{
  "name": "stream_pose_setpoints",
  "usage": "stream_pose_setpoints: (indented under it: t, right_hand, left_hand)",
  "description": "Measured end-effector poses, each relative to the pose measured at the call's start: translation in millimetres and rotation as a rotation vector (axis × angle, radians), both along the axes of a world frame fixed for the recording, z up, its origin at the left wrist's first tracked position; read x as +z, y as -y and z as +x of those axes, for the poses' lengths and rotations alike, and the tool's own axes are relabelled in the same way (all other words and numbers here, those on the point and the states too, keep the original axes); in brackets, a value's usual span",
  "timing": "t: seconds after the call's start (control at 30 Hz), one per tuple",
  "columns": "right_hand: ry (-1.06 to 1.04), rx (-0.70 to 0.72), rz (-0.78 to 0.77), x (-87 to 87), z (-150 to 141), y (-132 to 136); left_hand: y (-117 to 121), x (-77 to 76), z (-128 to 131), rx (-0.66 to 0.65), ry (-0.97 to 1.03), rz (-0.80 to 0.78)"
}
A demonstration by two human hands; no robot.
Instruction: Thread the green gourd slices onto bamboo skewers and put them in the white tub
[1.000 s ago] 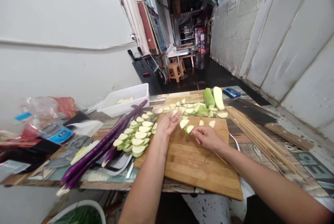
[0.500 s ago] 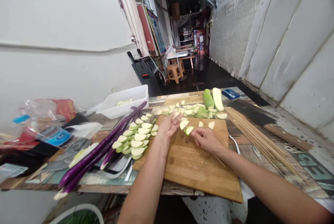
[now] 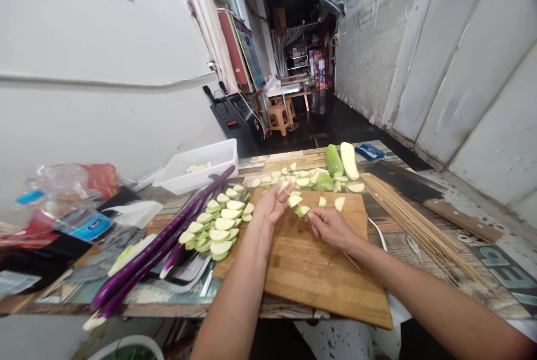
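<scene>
My right hand (image 3: 331, 227) is closed on a thin bamboo skewer (image 3: 351, 261) that runs across the wooden cutting board (image 3: 310, 270), with two pale green squash slices (image 3: 296, 205) threaded on its far end. My left hand (image 3: 272, 204) rests at the board's left edge, fingers curled loosely beside the skewer's tip and touching the far slice. Two loose slices (image 3: 331, 202) lie on the board just past my hands. A heap of cut slices (image 3: 218, 221) sits left of the board.
Long purple eggplants (image 3: 168, 237) lie at the left. Two squash halves (image 3: 342, 160) and more slices sit behind the board, a bundle of skewers (image 3: 415, 220) and a cleaver (image 3: 432, 198) to the right. A white tub (image 3: 197, 167) stands by the wall, bags at far left.
Both hands have stayed at the board with the skewer; the slices on it have shifted slightly toward my right hand. The view has drifted a little.
</scene>
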State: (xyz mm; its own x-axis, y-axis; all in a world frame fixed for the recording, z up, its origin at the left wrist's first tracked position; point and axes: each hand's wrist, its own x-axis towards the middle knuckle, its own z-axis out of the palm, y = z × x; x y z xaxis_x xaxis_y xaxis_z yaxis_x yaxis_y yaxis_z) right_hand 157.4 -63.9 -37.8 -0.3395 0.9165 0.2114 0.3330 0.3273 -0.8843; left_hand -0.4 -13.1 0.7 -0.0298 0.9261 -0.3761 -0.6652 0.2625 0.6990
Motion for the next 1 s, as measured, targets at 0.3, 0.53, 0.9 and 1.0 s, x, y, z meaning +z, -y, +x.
stream_pose_setpoints:
  t: [0.3, 0.53, 0.9, 1.0]
  right_hand:
    - [0.054, -0.133, 0.122, 3.4, 2.2, -0.3]
    - [-0.013, -0.002, -0.062, -1.4, 1.8, -5.1]
    - [-0.001, -0.146, 0.085, -2.3, 0.7, -3.6]
    - [-0.009, -0.129, 0.06, -0.5, 0.6, -3.3]
  left_hand:
    - [-1.7, -3.0, 2.2, 0.005, -0.021, 0.012]
    - [-0.2, -2.2, 3.6, -0.002, 0.005, 0.0]
    - [2.6, -0.9, 6.5, -0.01, -0.014, -0.006]
    - [2.7, -0.5, 6.8, -0.011, 0.001, -0.007]
